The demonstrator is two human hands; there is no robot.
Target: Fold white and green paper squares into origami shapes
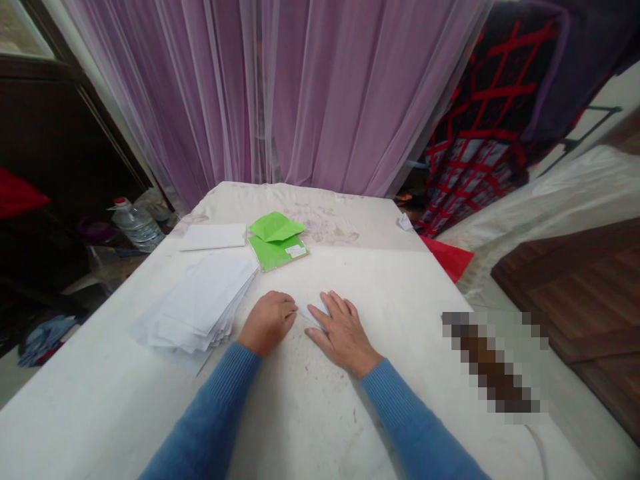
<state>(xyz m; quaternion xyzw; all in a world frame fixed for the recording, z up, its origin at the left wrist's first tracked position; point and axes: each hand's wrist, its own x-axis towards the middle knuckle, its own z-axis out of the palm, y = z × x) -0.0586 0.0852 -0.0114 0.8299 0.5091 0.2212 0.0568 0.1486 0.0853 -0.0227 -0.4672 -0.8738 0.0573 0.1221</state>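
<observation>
A small folded piece of white paper (309,316) lies on the table between my two hands, mostly covered by my fingers. My left hand (270,321) is closed, its thumb and forefinger pinching the left tip of the paper. On the right part of the paper rests my right hand (343,331), palm down with the fingers stretched and spread. Left of my left hand is a loose stack of white sheets (200,303). Beyond it sit a green paper packet (270,253) with a white label and a folded green paper shape (277,227) on top.
A flat white pad (215,237) lies at the table's back left. Near the back right corner is a small white folded paper (405,222). A blurred-out dark object (490,363) lies on the right. Purple curtains (320,93) hang behind the white-covered table (400,287).
</observation>
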